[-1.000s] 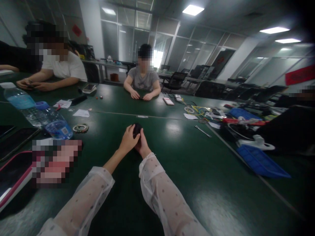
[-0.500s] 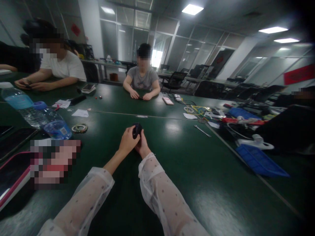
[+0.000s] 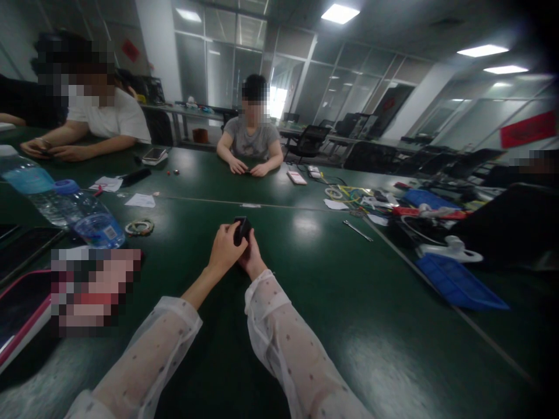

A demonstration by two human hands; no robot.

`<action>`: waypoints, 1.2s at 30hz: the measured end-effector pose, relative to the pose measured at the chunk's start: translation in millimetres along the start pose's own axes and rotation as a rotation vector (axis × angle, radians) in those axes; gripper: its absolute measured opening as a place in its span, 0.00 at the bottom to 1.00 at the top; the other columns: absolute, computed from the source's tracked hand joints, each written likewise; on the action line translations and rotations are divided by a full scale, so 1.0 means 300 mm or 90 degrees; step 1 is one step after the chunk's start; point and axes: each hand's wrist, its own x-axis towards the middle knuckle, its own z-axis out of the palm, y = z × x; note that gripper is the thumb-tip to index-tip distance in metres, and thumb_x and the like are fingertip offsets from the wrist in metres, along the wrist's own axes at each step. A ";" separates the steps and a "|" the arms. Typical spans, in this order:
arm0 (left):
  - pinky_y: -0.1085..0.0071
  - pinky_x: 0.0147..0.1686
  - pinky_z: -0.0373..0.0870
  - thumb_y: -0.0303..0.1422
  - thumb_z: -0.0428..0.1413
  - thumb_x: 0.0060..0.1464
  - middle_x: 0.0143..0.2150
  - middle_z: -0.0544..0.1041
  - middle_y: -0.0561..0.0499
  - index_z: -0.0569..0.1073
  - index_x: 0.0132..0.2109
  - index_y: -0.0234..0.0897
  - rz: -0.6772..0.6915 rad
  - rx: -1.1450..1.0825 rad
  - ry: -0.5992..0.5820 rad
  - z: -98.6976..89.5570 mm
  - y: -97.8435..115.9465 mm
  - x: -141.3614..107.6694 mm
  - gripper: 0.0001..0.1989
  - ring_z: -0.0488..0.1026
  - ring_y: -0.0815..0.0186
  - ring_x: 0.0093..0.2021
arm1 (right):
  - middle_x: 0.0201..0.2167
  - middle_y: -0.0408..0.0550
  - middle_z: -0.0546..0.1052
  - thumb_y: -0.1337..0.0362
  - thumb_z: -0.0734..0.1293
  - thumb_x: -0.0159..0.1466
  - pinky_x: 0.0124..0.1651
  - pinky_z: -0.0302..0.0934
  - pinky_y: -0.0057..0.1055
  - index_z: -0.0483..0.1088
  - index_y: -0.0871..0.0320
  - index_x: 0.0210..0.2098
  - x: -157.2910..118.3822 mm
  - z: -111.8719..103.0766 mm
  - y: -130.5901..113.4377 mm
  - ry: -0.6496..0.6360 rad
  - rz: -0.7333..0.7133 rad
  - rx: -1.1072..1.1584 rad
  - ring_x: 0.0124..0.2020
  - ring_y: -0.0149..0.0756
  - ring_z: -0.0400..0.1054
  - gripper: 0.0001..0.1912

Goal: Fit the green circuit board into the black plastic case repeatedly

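Observation:
Both my hands close around a small black object (image 3: 242, 230) with a squarish end, held just above the dark green table (image 3: 305, 291). Its exact kind cannot be made out. My left hand (image 3: 225, 249) grips it from the left side, thumb and fingers pressed on it. From below and the right, my right hand (image 3: 253, 256) supports it, with its fingers partly hidden behind the object and the left hand. Sheer white dotted sleeves cover both forearms.
Two plastic bottles (image 3: 89, 218), a bracelet-like ring (image 3: 140, 227) and a pink-edged phone (image 3: 26, 314) lie left. A wrench (image 3: 358, 231), cables (image 3: 349, 195) and a blue tray (image 3: 460, 282) lie right. A person in grey (image 3: 251, 139) sits opposite; another (image 3: 105, 122) sits left.
The black object looks slightly turned, more upright between my fingers. My hands stay in nearly the same place, and the view has shifted slightly.

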 end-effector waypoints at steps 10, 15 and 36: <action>0.61 0.56 0.61 0.30 0.57 0.50 0.52 0.71 0.45 0.71 0.54 0.39 -0.070 -0.297 0.070 -0.075 -0.040 0.085 0.22 0.68 0.56 0.53 | 0.34 0.47 0.79 0.53 0.54 0.69 0.44 0.70 0.32 0.70 0.60 0.44 0.029 0.009 -0.007 0.017 -0.031 0.073 0.36 0.33 0.74 0.20; 0.70 0.38 0.72 0.30 0.56 0.51 0.35 0.76 0.50 0.73 0.46 0.36 -0.394 -0.809 -0.027 -0.103 -0.156 0.108 0.13 0.74 0.64 0.37 | 0.39 0.50 0.79 0.52 0.49 0.70 0.43 0.69 0.29 0.70 0.62 0.45 0.044 0.000 -0.006 -0.057 -0.061 0.098 0.38 0.31 0.74 0.26; 0.67 0.33 0.74 0.33 0.51 0.59 0.47 0.76 0.38 0.71 0.49 0.34 -0.547 -1.118 -0.118 -0.092 -0.248 0.086 0.14 0.76 0.62 0.36 | 0.49 0.51 0.76 0.54 0.49 0.70 0.48 0.68 0.34 0.67 0.58 0.50 0.054 -0.008 -0.007 -0.041 -0.063 0.070 0.49 0.34 0.72 0.23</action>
